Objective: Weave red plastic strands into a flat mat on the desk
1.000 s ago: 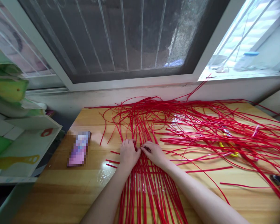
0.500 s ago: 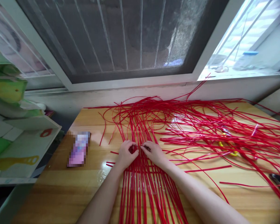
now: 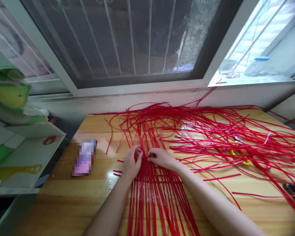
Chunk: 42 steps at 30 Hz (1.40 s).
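Long red strips [image 3: 147,206] run away from me over the table, with a few cross strips woven through them between my forearms. My left hand [image 3: 132,161] is at the left side of this weave, its fingers curled over some strips and the thumb near them. Just to its right, my right hand [image 3: 162,158] has thumb and fingertips pinched together on the strips, knuckles up. Which single strips are held cannot be made out. Clear tape [image 3: 149,193] lies across the lengthwise strips nearer to me.
Loose red strips [image 3: 211,131] lie tangled along the back and right of the wooden table [image 3: 64,203], partly covering yellow-handled scissors [image 3: 245,161]. A blurred-out phone-like item [image 3: 84,157] lies left. A dark object [image 3: 291,189] sits at the right edge. A window [image 3: 137,87] is behind.
My left hand has lifted its fingers, shifted slightly left and curled them, widening the gap between my hands. My right hand remains at nearly the same spot, pinching. The view shifted slightly.
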Each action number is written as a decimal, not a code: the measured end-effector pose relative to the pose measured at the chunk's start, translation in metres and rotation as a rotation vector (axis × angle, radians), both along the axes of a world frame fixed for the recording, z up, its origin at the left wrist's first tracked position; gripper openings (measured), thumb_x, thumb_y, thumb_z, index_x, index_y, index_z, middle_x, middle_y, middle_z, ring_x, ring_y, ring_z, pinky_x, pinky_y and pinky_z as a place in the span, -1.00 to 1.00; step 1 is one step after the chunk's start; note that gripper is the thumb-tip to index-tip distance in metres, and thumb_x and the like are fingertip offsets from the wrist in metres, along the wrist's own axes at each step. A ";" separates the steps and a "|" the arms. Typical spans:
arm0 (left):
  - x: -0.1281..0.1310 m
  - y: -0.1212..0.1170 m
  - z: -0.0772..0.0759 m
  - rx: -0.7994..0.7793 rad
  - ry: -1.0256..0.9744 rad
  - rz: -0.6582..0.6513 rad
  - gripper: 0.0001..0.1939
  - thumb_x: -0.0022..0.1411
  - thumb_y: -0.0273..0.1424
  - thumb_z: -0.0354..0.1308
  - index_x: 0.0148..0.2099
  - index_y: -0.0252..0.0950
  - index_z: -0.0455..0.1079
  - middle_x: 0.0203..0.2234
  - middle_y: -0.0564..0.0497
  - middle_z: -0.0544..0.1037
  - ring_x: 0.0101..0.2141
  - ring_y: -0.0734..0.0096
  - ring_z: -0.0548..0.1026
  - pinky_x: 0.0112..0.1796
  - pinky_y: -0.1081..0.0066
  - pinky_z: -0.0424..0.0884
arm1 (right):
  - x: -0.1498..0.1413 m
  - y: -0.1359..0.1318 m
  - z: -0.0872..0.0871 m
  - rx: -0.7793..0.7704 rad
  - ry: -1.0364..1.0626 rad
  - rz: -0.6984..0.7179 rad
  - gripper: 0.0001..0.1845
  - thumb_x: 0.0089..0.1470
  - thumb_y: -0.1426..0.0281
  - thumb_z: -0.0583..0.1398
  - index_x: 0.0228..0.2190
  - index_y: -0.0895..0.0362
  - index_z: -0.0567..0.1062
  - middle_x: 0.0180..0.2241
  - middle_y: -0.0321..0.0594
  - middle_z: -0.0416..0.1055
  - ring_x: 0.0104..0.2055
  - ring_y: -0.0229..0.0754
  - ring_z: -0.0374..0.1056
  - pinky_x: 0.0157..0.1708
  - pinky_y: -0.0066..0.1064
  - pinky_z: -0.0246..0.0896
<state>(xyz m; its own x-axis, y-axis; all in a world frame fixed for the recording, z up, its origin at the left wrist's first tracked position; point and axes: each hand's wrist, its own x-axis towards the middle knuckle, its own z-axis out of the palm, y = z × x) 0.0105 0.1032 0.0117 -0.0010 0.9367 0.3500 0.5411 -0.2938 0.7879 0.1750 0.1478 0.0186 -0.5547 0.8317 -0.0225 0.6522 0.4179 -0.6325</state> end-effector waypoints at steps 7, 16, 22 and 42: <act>-0.003 0.001 -0.005 0.017 -0.106 0.106 -0.78 0.14 -0.41 0.00 -0.12 -0.27 0.21 -0.31 -0.02 0.31 -0.31 0.46 0.34 -0.26 0.41 0.34 | -0.005 -0.028 0.016 0.143 0.176 -0.168 -0.64 -0.17 0.50 0.13 -0.23 0.14 0.25 -0.45 -0.29 0.29 -0.46 -0.29 0.21 -0.46 -0.48 0.09; 0.007 -0.006 0.013 0.176 -0.284 0.287 -0.81 0.12 -0.33 0.05 -0.20 -0.27 0.23 -0.33 0.00 0.25 -0.39 0.54 0.31 -0.35 0.49 0.35 | -0.016 -0.025 0.005 0.276 0.082 -0.072 -0.87 0.06 0.34 0.07 -0.39 0.13 0.38 -0.45 -0.21 0.34 -0.37 -0.22 0.26 -0.38 -0.41 0.12; 0.007 -0.010 0.009 0.127 -0.422 0.218 -0.73 0.10 -0.22 0.05 -0.18 -0.25 0.20 -0.39 0.03 0.26 -0.45 0.55 0.31 -0.40 0.50 0.33 | -0.010 -0.021 0.002 0.332 0.077 0.008 -0.84 0.06 0.33 0.08 -0.37 0.13 0.41 -0.38 -0.17 0.37 -0.30 -0.19 0.26 -0.33 -0.40 0.12; -0.001 -0.003 -0.001 -0.085 0.358 0.053 -0.74 -0.04 -0.51 0.09 -0.21 -0.24 0.29 -0.25 -0.04 0.29 -0.15 0.27 0.26 -0.11 0.24 0.19 | -0.009 -0.009 -0.013 0.119 0.248 -0.140 -0.71 0.07 0.37 0.00 -0.65 0.14 0.20 -0.62 -0.36 0.16 -0.54 -0.34 0.13 -0.53 -0.51 -0.03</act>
